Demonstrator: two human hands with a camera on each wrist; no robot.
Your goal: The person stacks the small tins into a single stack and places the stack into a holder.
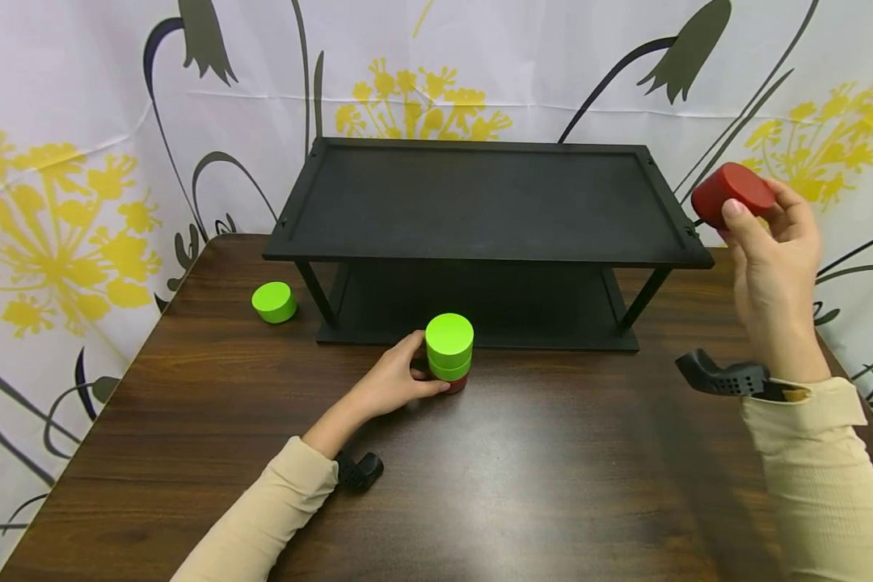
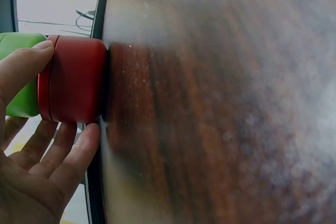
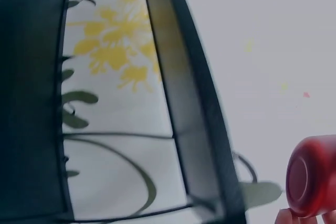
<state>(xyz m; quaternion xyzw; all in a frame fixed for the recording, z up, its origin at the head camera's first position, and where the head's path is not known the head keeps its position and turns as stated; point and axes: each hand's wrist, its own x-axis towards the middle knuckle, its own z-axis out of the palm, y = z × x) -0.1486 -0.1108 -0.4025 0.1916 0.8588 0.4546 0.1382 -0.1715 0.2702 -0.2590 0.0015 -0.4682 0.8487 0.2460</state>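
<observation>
Dark wood table in foreground. Left hand low over it, thumb and fingers pinching the lower red container from opposite sides; a green container sits on top of that one, stack upright just in front of the shelf. Right hand raised, thumb and fingers pinching a second red container, tilted, beside the shelf's right end. Loose green container on table, left of the shelf. Black two-tier shelf behind the stack; flower-printed cloth at back.
</observation>
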